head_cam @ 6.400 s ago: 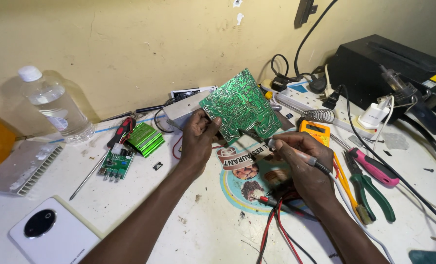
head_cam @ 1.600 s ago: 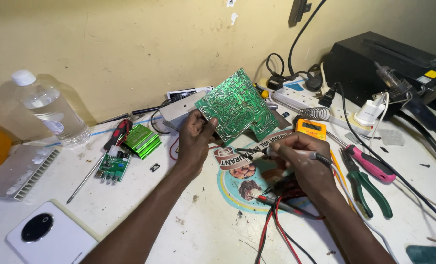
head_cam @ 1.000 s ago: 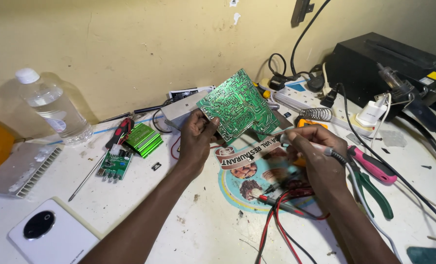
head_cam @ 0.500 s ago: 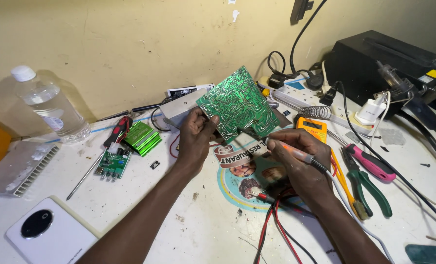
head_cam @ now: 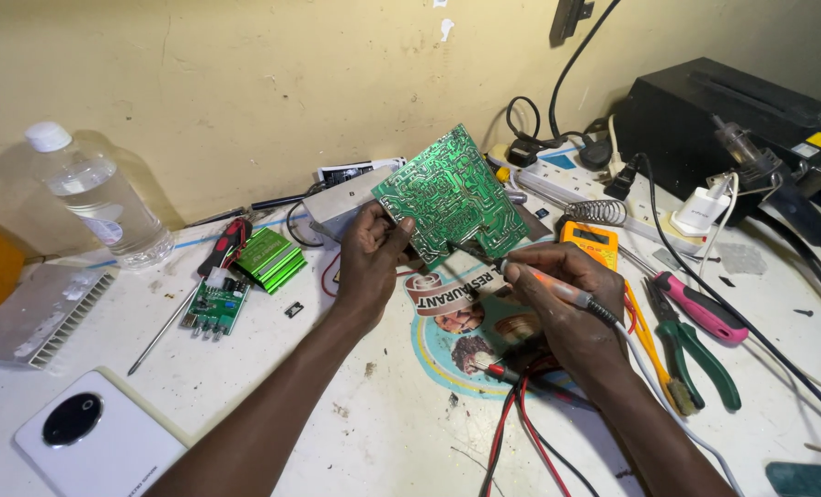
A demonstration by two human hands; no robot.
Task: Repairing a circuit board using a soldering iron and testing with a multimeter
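One green circuit board [head_cam: 452, 195], tilted above the counter [head_cam: 355, 433], pinched at its 8 o'clock edge by the left hand [head_cam: 371, 262]. Right hand [head_cam: 557, 304], at 5 o'clock, closed around one soldering iron [head_cam: 530, 273]; two pliers [head_cam: 695, 331] beyond.

Glossy green circuit board [head_cam: 452, 195], clear plastic bottle [head_cam: 97, 197], ribbed matt metal heatsink [head_cam: 44, 313], scuffed white tabletop [head_cam: 337, 433].

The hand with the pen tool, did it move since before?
Yes. The right hand drifted away to the right, then came back, so the tool's tip sits at the green board again. The left hand kept holding the board tilted up.
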